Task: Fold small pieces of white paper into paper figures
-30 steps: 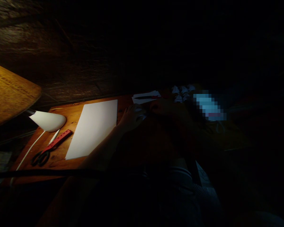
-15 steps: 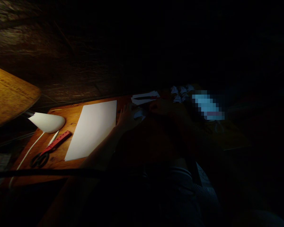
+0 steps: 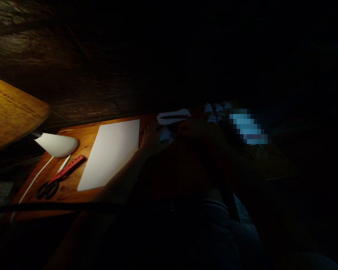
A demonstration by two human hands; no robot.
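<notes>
My left hand [image 3: 150, 143] rests on the table with its fingers spread, and its thumb lies against a small folded piece of white paper [image 3: 166, 135]. Just right of that paper is my right hand [image 3: 190, 128], in deep shadow. Its fingers look curled together, and whatever they may hold is hidden by the dark. Behind the hands lie flat white paper pieces [image 3: 173, 117] with a dark, slim object across them. Several small folded paper shapes [image 3: 212, 118] stand grouped farther right.
A stack of white sheets [image 3: 111, 153] lies left of my left hand. Red-sheathed scissors [image 3: 66, 170] and a white lamp base [image 3: 58, 145] sit on the wooden table [image 3: 70, 137] at far left. A blurred-out bright device [image 3: 248, 127] lies right. A dark cable [image 3: 53, 207] crosses the front.
The small paper by my left hand shows a slightly larger pale face, and my right hand has shifted slightly right of it. The other things lie as before.
</notes>
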